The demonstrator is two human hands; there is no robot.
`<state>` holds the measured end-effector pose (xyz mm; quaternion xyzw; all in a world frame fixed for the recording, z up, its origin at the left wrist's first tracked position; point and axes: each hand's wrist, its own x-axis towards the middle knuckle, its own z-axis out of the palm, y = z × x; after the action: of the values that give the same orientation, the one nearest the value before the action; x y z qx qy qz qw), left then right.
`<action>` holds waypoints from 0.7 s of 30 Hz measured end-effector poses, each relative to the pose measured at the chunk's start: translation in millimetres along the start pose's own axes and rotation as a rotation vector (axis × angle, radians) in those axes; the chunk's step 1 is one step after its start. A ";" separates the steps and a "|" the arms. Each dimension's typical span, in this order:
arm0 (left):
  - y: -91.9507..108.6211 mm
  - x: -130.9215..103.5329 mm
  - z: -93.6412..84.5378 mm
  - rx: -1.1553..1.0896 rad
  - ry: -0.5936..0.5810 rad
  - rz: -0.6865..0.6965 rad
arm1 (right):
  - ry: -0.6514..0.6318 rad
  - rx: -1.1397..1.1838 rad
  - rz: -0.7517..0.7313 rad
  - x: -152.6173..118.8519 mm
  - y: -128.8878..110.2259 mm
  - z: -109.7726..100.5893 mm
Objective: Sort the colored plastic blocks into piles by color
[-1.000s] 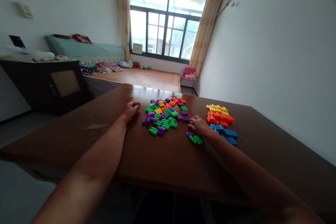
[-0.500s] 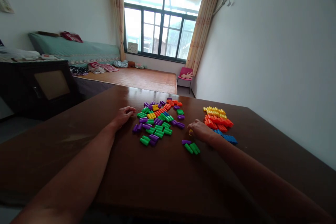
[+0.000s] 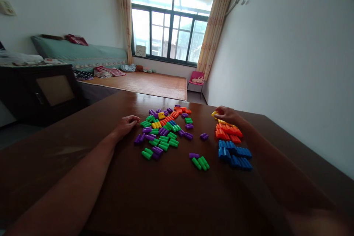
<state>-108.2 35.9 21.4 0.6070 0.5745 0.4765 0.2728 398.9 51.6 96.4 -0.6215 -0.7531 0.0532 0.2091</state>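
My right hand (image 3: pixel 227 113) is at the far right of the table, its fingertips closed on a yellow plastic building block (image 3: pixel 214 114). Beneath it lie more yellow blocks (image 3: pixel 224 122), partly covered by the hand. Just nearer to me is a group of orange blocks (image 3: pixel 228 131), then one of blue blocks (image 3: pixel 235 153). My left hand (image 3: pixel 126 124) rests on the table by the left side of a mixed pile, fingers curled together; whether anything is inside them is hidden. Green blocks (image 3: pixel 164 142) and purple blocks (image 3: pixel 157 152) make up much of that pile.
Between the pile and the sorted groups lie a lone purple block (image 3: pixel 204 136) and a small green and purple cluster (image 3: pixel 201 163). All are on a dark brown table (image 3: pixel 155 195). Beyond stand a bed (image 3: pixel 155 84), a pink chair (image 3: pixel 196 77) and a dark cabinet (image 3: pixel 55 88).
My right hand has moved away from me and to the right with a yellow block, uncovering the blue group and a purple block. The left hand stays beside the pile.
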 end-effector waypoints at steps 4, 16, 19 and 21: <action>-0.2 -0.2 -0.2 -0.020 -0.005 -0.002 | -0.039 -0.197 0.107 37.0 44.2 13.4; -10.7 6.0 2.0 -0.036 -0.012 -0.018 | -0.245 -0.472 0.069 58.8 59.7 38.7; -15.8 8.3 2.9 -0.034 -0.013 -0.003 | -0.298 -0.514 0.092 57.6 50.2 35.2; -20.2 10.0 3.6 -0.029 -0.018 0.013 | -0.300 -0.556 0.087 58.0 35.5 36.0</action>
<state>-115.0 50.2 4.9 0.6112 0.5610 0.4809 0.2836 409.5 121.6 66.2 -0.6719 -0.7338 -0.0547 -0.0848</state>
